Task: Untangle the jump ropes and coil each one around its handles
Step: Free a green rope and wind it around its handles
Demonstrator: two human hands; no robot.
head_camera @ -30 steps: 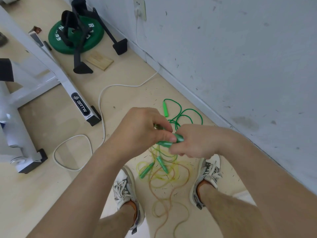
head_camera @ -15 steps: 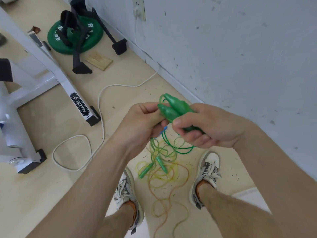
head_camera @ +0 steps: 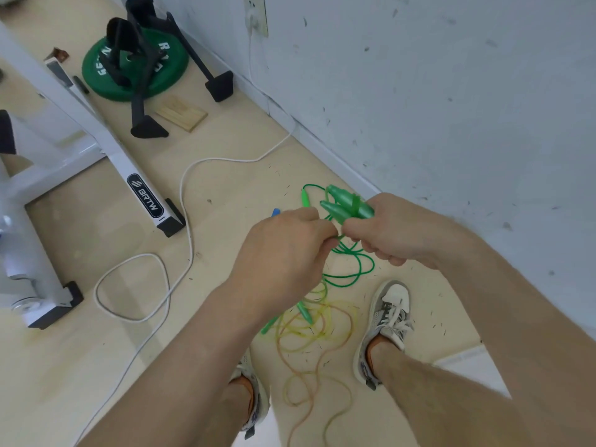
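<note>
My right hand (head_camera: 396,229) grips two green jump-rope handles (head_camera: 346,204) held side by side, with one turn of green rope wound across them. My left hand (head_camera: 287,253) pinches the green rope (head_camera: 351,272) right beside the handles; its loops hang down between my hands. A lighter green handle (head_camera: 304,199) and a bit of a blue handle (head_camera: 276,211) lie on the floor behind my hands. By my feet lies a tangle of yellow and orange rope (head_camera: 317,330) with two more green handles (head_camera: 304,312).
A white cable (head_camera: 185,201) snakes over the floor from a wall socket (head_camera: 256,16). A white machine frame (head_camera: 113,156) stands at the left, a green weight plate (head_camera: 135,64) with a black stand and a wooden block (head_camera: 181,113) behind it. The wall runs close on the right.
Both hands have shifted up and to the right with the two handles. A turn of green rope now lies across them, and my left hand has slid onto the rope.
</note>
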